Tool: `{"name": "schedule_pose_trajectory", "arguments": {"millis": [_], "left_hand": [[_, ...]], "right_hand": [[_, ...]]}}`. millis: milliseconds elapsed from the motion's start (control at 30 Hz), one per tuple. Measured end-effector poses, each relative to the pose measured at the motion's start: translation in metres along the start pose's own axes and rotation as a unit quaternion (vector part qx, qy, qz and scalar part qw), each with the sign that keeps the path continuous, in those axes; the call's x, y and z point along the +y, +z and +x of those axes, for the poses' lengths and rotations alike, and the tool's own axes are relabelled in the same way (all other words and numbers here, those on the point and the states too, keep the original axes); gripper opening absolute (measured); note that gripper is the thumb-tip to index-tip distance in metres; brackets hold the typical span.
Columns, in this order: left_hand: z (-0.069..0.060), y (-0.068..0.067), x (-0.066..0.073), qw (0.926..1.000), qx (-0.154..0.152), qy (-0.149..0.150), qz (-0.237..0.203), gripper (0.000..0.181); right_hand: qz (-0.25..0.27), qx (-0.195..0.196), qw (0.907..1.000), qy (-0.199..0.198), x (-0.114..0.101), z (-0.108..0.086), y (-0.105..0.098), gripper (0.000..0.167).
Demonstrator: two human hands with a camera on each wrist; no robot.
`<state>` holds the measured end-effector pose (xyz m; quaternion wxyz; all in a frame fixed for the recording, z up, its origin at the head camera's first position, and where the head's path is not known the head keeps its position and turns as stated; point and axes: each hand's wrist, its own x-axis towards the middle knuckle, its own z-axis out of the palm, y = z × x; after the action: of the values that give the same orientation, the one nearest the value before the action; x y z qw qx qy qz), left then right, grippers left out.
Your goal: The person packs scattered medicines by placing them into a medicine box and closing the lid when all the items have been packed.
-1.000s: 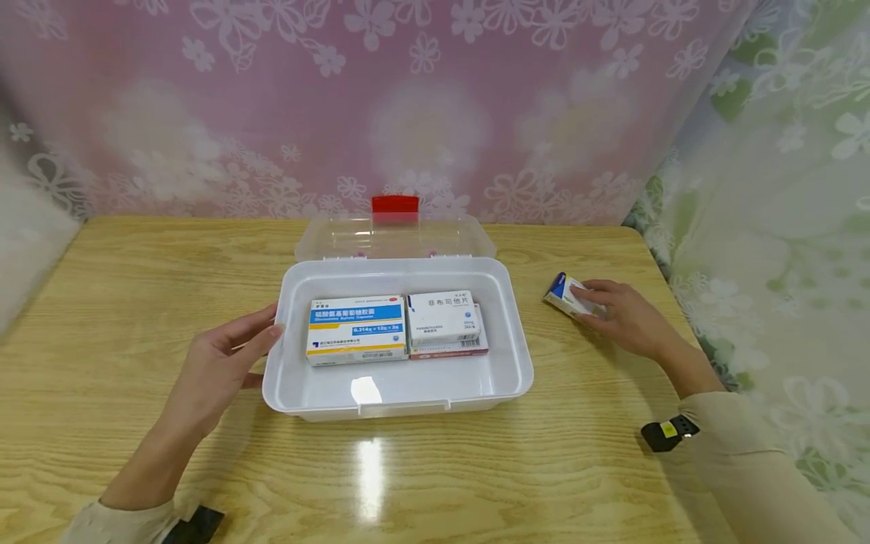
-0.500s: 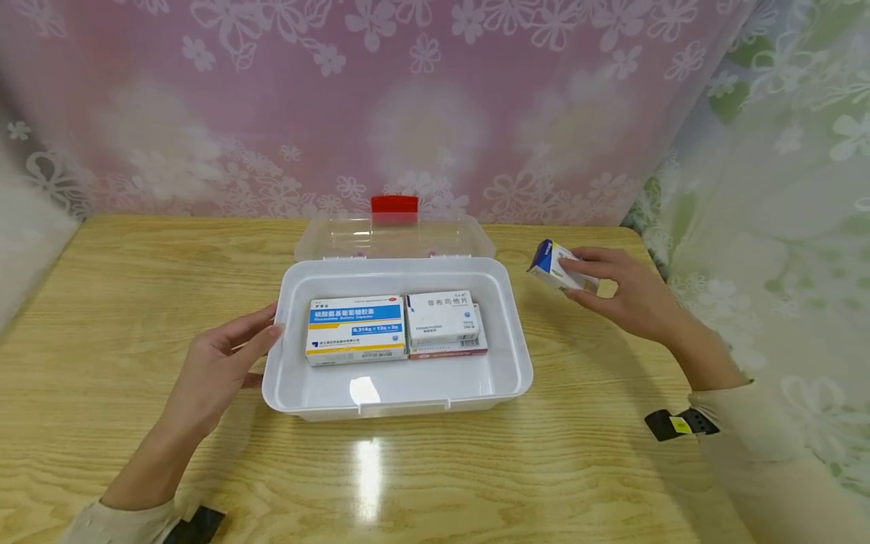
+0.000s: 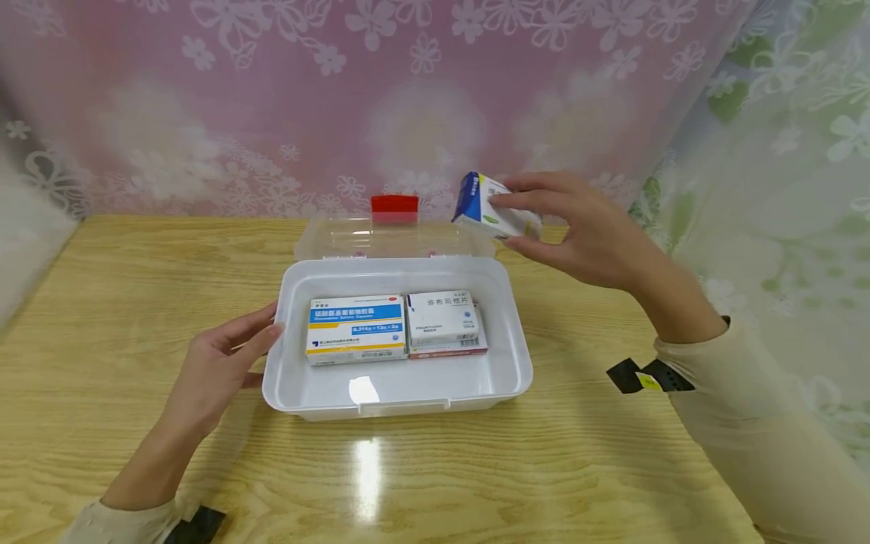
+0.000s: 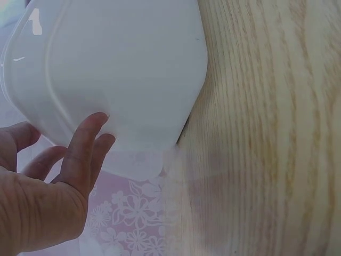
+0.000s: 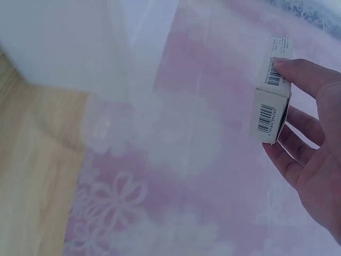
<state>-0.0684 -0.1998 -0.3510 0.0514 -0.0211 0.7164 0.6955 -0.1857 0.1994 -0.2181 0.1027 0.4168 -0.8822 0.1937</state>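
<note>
A white plastic storage box [image 3: 326,389] stands on the table with its clear lid [image 3: 340,236] folded back. My left hand [image 3: 216,370] holds the box's left wall, the thumb at the rim and the fingers against the outside, as the left wrist view [image 4: 53,197] also shows. My right hand [image 3: 584,227] pinches a small white and blue medicine box [image 3: 492,211] between thumb and fingers, raised above the back right corner of the storage box. In the right wrist view barcodes show on the medicine box [image 5: 272,101]. Inside the storage box lie a blue-and-white medicine box [image 3: 356,329] and a white medicine box [image 3: 443,317].
Beneath the white medicine box, a box with a reddish edge [image 3: 451,352] partly shows. The lid carries a red latch [image 3: 394,204]. A pink flowered curtain [image 3: 272,113] hangs behind the wooden table [image 3: 442,483], and a green floral one [image 3: 782,227] hangs at the right.
My right hand has lifted the small medicine box off the table and carried it left and up toward the storage box. My left hand and the storage box have stayed in place.
</note>
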Motion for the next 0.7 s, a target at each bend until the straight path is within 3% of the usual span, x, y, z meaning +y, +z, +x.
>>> {"name": "schedule_pose_trajectory", "arguments": {"millis": [233, 467, 600, 700], "left_hand": [[-0.001, 0.001, 0.001, 1.0, -0.001, 0.0, -0.001, 0.051], [-0.004, -0.003, 0.002, 1.0, 0.006, 0.001, -0.001, 0.051], [-0.006, -0.001, 0.001, 1.0, 0.009, -0.002, -0.002, 0.051], [-0.005, 0.002, 0.0, 0.9999, 0.008, -0.006, 0.007, 0.052]], "right_hand": [[0.004, -0.013, 0.9982, -0.058, -0.03, 0.04, 0.005, 0.043], [0.023, -0.025, 0.9902, -0.136, -0.055, 0.083, 0.021, 0.04], [0.018, -0.07, 0.9871, -0.143, -0.067, 0.1, 0.039, 0.042], [0.013, -0.107, 0.9841, -0.141, -0.071, 0.101, 0.052, 0.043]]}}
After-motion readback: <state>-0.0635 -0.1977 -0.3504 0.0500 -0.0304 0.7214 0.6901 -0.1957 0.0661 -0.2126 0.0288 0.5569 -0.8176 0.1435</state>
